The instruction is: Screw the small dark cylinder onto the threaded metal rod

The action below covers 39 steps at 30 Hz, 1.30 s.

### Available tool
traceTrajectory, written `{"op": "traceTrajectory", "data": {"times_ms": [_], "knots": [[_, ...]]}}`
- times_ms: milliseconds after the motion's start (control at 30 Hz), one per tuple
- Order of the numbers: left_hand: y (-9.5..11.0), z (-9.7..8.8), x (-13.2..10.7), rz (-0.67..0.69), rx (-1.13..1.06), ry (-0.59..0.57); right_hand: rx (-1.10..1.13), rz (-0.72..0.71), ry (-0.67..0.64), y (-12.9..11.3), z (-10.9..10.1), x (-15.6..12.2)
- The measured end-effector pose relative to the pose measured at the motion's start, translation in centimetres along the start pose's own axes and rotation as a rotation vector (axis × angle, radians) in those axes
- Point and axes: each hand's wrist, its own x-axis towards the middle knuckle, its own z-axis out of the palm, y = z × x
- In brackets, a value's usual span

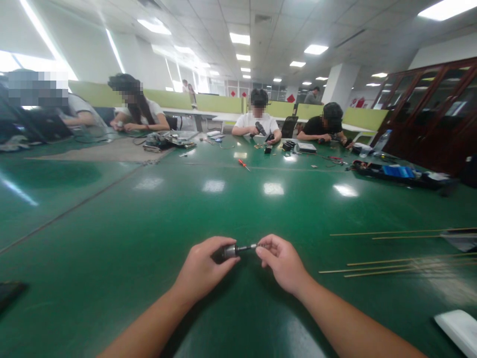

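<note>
Lower centre: my left hand [203, 266] grips a part-hidden metal cylinder [230, 251]!
My right hand [282, 261] pinches its shaft [246, 247], tip unclear.

I count two hands of my own: one left [203, 266], one right [281, 261]. Shafted metal part [230, 251], one. Thin rods [385, 232], five visible. Orange screwdriver [243, 163], one. People seated at the table [179, 206], four.
</note>
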Motion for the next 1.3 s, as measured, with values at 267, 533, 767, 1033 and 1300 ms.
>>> {"op": "traceTrajectory", "data": {"times_ms": [267, 533, 767, 1033, 1300], "knots": [[-0.1, -0.2, 0.1, -0.011, -0.007, 0.042, 0.081, 0.002, 0.035, 0.1, -0.2, 0.4], [-0.1, -0.4, 0.4, -0.173, -0.037, 0.164, 0.147, -0.001, 0.030, 0.0, -0.1, 0.5], [-1.0, -0.1, 1.0, -0.375, -0.388, 0.225, 0.132, 0.000, 0.019, 0.0, -0.1, 0.5], [-1.4, 0.1, 1.6, -0.413, -0.565, 0.260, 0.123, -0.007, 0.002, 0.0, 0.0, 0.7], [1.2, -3.5, 0.9, -0.350, -0.401, 0.209, 0.150, -0.016, -0.003, 0.3, 0.0, 0.9]]}}
